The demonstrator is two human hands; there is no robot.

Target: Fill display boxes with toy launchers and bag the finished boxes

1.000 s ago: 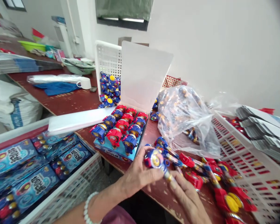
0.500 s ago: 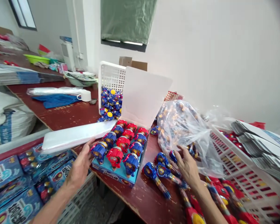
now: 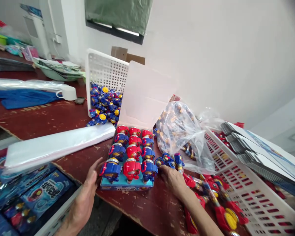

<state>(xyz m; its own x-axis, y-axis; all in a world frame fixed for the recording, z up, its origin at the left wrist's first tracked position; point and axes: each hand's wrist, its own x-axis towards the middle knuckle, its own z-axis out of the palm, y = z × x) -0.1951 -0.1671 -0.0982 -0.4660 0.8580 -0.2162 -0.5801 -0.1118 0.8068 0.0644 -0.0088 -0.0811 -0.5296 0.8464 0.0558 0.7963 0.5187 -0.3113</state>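
Observation:
A display box (image 3: 105,185) with its pale lid (image 3: 147,95) raised stands at the table's front edge, holding rows of red and blue toys. My left hand (image 3: 85,196) is upright beside the box's left side, fingers apart and holding nothing. To the right of the box, my right hand (image 3: 173,180) reaches down over the loose blue toys (image 3: 168,159); its fingertips are bent beside them, and what they hold, if anything, is hidden. Red toys (image 3: 226,216) lie near my right forearm.
Behind are a white basket (image 3: 108,67) of blue toys and a clear bag (image 3: 177,127). Flat cartons (image 3: 265,154) rest on a right-hand basket (image 3: 255,196). A white plastic stack (image 3: 59,146), mug (image 3: 69,93) and packed boxes (image 3: 49,188) are left.
The view has turned, shifting the background leftward. My right hand has moved left, from near the clear bag towards the box. Several loose blue toys now lie differently, closer to the bag.

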